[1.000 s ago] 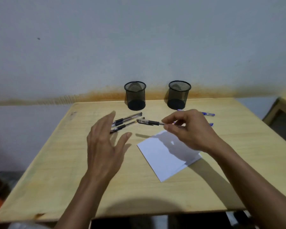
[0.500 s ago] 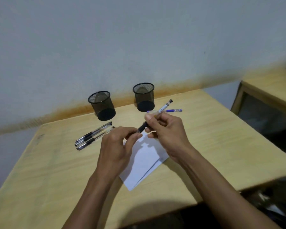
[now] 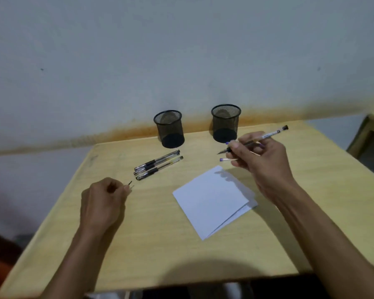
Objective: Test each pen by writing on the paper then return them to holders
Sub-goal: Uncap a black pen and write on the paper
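Head view: uncapped black pen [image 3: 255,139] pinched in my right hand [image 3: 259,160], tip aimed left, raised off the table above the far corner of the paper, back end pointing up-right. My left hand [image 3: 104,199] is curled nearly closed, fingertips nipping a small dark cap [image 3: 130,183] just beside the loose pens. Folded white paper [image 3: 214,199] lies flat on the wooden table [image 3: 160,244], between my hands. Three black pens [image 3: 158,167] lie side by side, touching, near the left mesh holder [image 3: 170,128]. Right mesh holder [image 3: 225,123] stands upright behind my right hand. Two blue pen ends [image 3: 224,159] peek out by my right fingers, rest hidden.
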Motion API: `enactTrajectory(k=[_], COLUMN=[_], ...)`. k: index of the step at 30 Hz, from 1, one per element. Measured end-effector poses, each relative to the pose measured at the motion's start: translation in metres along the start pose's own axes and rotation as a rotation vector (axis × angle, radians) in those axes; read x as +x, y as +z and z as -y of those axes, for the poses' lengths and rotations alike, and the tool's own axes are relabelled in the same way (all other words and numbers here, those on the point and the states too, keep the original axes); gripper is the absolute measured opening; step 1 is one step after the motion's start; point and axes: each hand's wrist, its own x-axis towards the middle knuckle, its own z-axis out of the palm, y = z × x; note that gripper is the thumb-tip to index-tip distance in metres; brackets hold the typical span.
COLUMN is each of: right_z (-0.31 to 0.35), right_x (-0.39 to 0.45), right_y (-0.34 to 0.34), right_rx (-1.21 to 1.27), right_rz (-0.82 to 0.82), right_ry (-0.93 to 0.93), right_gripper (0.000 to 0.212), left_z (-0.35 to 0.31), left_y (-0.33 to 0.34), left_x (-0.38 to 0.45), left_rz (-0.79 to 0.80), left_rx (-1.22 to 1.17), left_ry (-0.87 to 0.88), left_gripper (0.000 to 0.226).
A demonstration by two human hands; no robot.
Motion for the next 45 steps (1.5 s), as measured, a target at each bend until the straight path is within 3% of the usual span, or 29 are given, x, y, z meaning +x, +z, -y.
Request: enactTrajectory(k=[3, 8, 14, 18, 22, 26, 31, 45], right_z=[-0.011, -0.024, -0.042, -0.050, -0.047, -0.043, -0.042, -0.058], right_x=[-0.013, -0.018, -0.023, -0.033, -0.039, -0.044, -0.048, -0.038], right_y=[0.020, 0.048, 0.058, 0.042, 0.025, 0.011, 0.006, 0.037], right_rx=[-0.069, -0.099, -0.168, -0.186, -0.243, -0.311, -0.387, -0.474], right_rz=[0.071, 0.057, 0.153, 0.219, 0.335, 0.453, 0.508, 0.530], right_ry=[0.019, 0.082, 0.150, 0.180, 0.151, 0.118, 0.082, 0.004], right_gripper=[0.024, 0.004, 0.004, 0.009, 0.009, 0.007, 0.019, 0.017], left_z=[0.019, 0.030, -0.005, -0.035, -0.039, -0.037, -0.036, -0.027], left_y=[0.006, 0.011, 0.007, 0.019, 0.032, 0.037, 0.039, 0.049], left_x=[0.007, 0.005, -0.026, -0.048, -0.059, -0.060, -0.059, -0.060], left_rz=[-0.015, -0.057, -0.137, 0.108, 0.447, 0.575, 0.616, 0.519], left_rx=[0.127, 0.139, 0.040, -0.124, 0.017, 0.137, 0.202, 0.099], left_ry=[0.000, 0.051, 0.215, 0.335, 0.441, 0.531, 0.572, 0.570], left_gripper=[0.017, 0.019, 0.042, 0.046, 0.072, 0.080, 0.080, 0.080])
